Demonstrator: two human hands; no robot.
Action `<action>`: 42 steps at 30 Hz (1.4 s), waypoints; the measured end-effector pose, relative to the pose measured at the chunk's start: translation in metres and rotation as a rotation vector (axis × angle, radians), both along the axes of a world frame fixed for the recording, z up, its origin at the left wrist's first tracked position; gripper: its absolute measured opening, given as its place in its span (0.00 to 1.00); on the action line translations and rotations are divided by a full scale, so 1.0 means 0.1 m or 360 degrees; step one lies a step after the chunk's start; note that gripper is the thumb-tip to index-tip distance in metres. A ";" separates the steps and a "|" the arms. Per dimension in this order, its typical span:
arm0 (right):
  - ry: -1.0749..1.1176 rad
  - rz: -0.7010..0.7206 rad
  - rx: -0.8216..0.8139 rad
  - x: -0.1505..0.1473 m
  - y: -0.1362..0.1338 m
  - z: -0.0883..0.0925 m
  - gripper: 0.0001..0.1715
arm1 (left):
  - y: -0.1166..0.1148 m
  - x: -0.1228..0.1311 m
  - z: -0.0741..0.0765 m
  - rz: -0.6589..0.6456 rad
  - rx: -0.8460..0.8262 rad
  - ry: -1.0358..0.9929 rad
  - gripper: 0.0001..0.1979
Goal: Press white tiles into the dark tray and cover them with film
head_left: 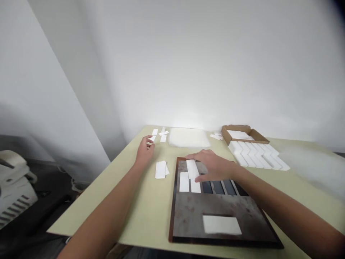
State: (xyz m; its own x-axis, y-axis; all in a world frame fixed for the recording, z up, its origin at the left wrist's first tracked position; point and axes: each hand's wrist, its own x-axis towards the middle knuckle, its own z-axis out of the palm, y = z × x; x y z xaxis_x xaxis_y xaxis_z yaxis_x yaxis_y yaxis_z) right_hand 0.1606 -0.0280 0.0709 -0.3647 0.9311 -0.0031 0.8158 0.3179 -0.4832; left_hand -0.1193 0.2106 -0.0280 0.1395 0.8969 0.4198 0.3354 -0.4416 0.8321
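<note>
My left hand (145,150) hovers at the table's far left, its fingertips at a small white paper strip (151,139); I cannot tell whether it is pinched. My right hand (211,165) lies flat with fingers spread over the top of a dark, rust-stained metal board (215,212) in a brown frame. Beneath those fingers, white strips (192,169) lie across the board's dark slots, and another strip (184,181) lies beside them. A white rectangle (221,225) sits lower on the board. A small stack of white strips (160,169) rests on the table between my hands.
The pale yellow-green table (151,219) holds a translucent white sheet (188,137), loose strips (163,136), an open cardboard box (244,133) and white bars in a herringbone layout (254,156). A white office machine with a handset (13,183) stands low at left.
</note>
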 end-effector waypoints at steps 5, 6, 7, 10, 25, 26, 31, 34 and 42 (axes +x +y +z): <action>-0.0152 -0.0134 -0.0021 0.30 -0.55 -0.12 0.51 | -0.02 0.01 0.04 -0.0055 -0.0025 0.0040 0.19; -0.0165 -0.0157 -0.0014 0.32 -0.60 -0.16 0.50 | -0.02 0.01 0.05 -0.0059 -0.0027 0.0052 0.19; -0.0172 -0.0173 -0.0005 0.33 -0.62 -0.20 0.50 | -0.03 0.01 0.06 -0.0061 -0.0028 0.0064 0.19; -0.0167 -0.0197 0.0040 0.32 -0.64 -0.31 0.48 | -0.05 0.01 0.07 -0.0063 -0.0019 0.0106 0.19; -0.0069 -0.0248 0.0066 0.51 -0.76 -0.33 0.48 | 0.01 -0.02 0.04 -0.0077 -0.0003 0.0234 0.19; -0.0075 -0.0267 0.0059 0.56 -0.78 -0.34 0.48 | 0.03 -0.02 0.03 -0.0079 0.0001 0.0238 0.19; -0.0085 -0.0321 0.0036 0.70 -0.86 -0.42 0.49 | 0.09 -0.04 -0.01 -0.0085 -0.0007 0.0246 0.19; -0.0067 -0.0316 0.0020 0.69 -0.87 -0.44 0.50 | 0.12 -0.04 -0.03 -0.0080 -0.0013 0.0250 0.19; -0.0054 -0.0360 -0.0055 0.96 -0.98 -0.41 0.51 | 0.11 -0.05 -0.02 -0.0059 -0.0008 0.0318 0.19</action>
